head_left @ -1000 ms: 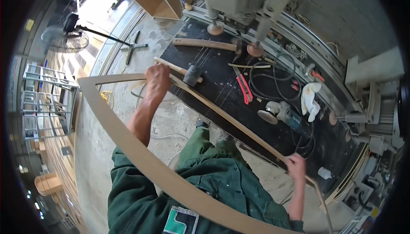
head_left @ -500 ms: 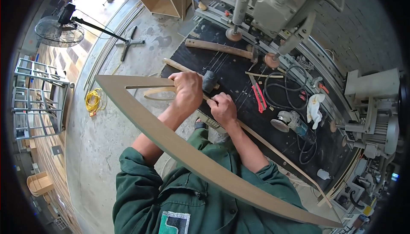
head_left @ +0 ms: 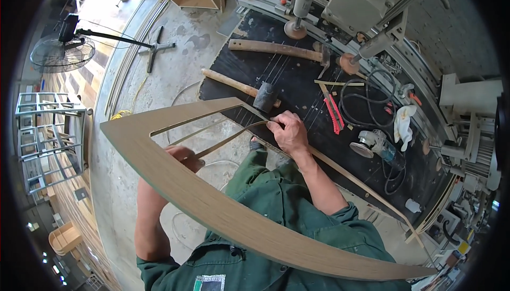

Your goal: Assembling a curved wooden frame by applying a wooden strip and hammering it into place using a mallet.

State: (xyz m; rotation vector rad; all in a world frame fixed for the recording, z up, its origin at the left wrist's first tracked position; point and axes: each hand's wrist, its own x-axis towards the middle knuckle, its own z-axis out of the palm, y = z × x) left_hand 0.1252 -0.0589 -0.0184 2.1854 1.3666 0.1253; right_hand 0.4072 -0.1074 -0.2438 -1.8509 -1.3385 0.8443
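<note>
A large curved wooden frame (head_left: 212,202) with an arched outer rail lies across my lap and reaches over the black work table. Inside its opening runs a thin wood strip (head_left: 229,139). My right hand (head_left: 289,133) is closed at the frame's far inner corner, pinching the strip's end. My left hand (head_left: 184,155) is partly hidden below the arched rail, slightly blurred, with its fingers closed round the strip's other part. Just past my right hand lies a black-headed mallet (head_left: 265,98) with a wooden handle.
The black table (head_left: 255,62) holds a hammer (head_left: 276,50), a red utility knife (head_left: 333,114), an angle grinder (head_left: 380,148), a looped cable and a white cloth (head_left: 405,126). Clamp-like machine arms (head_left: 300,4) stand along its far edge. A fan (head_left: 62,53) stands at the left.
My left hand has left the frame's upper bar and moved down and left, behind the arched rail. The frame has shifted left, and the strip now spans between my hands.
</note>
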